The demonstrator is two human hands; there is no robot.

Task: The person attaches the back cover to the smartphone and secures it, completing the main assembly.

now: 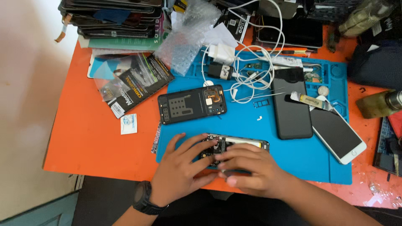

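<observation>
An opened phone body (240, 144) with exposed circuit boards lies near the front edge of a blue work mat (251, 134). My left hand (182, 169), with a black watch on its wrist, rests on the phone's left end, fingers spread over the board. My right hand (253, 167) covers the phone's lower middle, fingers curled against it. Above, on the mat, lies the removed black back cover (191, 104), inner side up.
A black phone (292, 104) and a white phone (339, 134) lie on the mat's right. White cables and a charger (240, 62) sit at the back. Packets (130, 81), bubble wrap (186, 37) and stacked screens (113, 16) crowd the orange table's (96, 138) far left.
</observation>
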